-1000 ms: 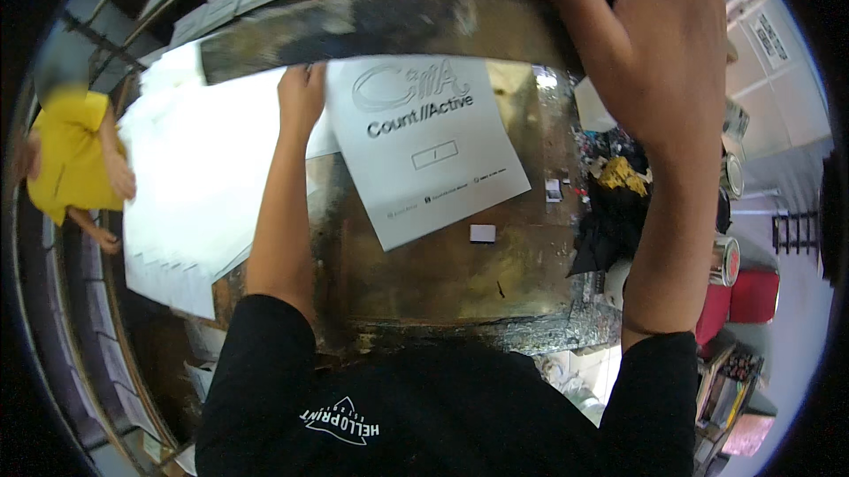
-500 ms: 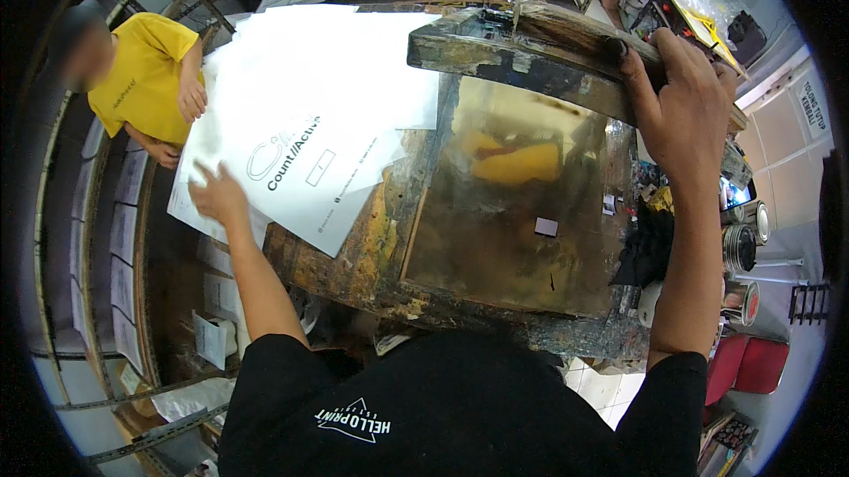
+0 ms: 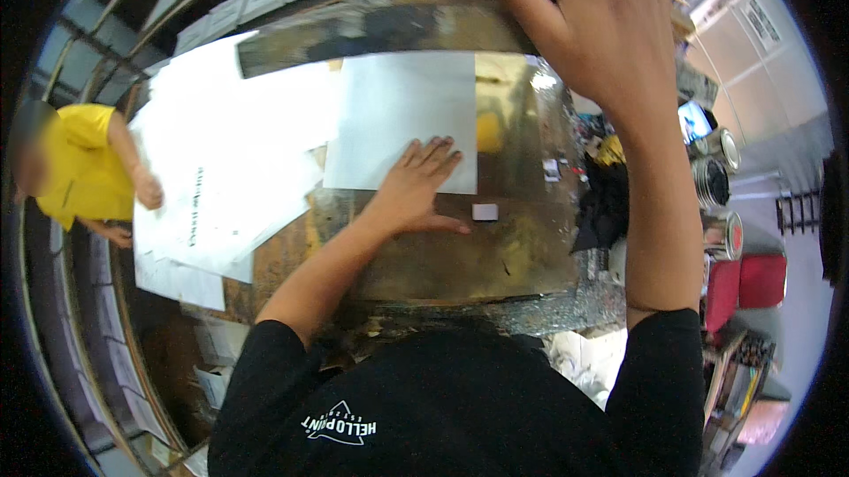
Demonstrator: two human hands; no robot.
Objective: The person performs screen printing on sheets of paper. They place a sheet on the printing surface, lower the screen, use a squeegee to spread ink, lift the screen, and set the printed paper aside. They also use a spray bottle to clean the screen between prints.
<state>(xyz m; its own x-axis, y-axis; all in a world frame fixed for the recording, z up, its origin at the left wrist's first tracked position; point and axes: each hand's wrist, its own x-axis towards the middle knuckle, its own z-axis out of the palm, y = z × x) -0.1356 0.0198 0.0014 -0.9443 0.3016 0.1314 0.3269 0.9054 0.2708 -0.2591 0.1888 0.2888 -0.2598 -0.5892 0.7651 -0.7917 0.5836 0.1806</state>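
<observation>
Paper, plain white and blank on top: this sheet looks super light and floppy, so I'd expect it to skate around on that shiny board and crease if you pinch it mid-sheet. Not fragile exactly, but dirty fingers would probably mark it. I'd grab it by a near corner or side edge.

As for where it is: it's under the left hand, mostly stretching out beyond the fingertips, and off to their left. The near right corner sits just right of the fingers. Those fingers are out flat and slightly fanned, not pinching anything, with the thumb sticking way out past the near edge. Can't tell how hard they're pressing. Right by the thumb tip is a little white block.

Left of the fingers there's a messy paper pile, with a person in a yellow shirt beyond it. Straight ahead of the fingers is a wooden frame, kinda blurry, and the right hand looks clamped on it, though some of its fingers are out of sight. Further right, black cloth and some cans.
</observation>
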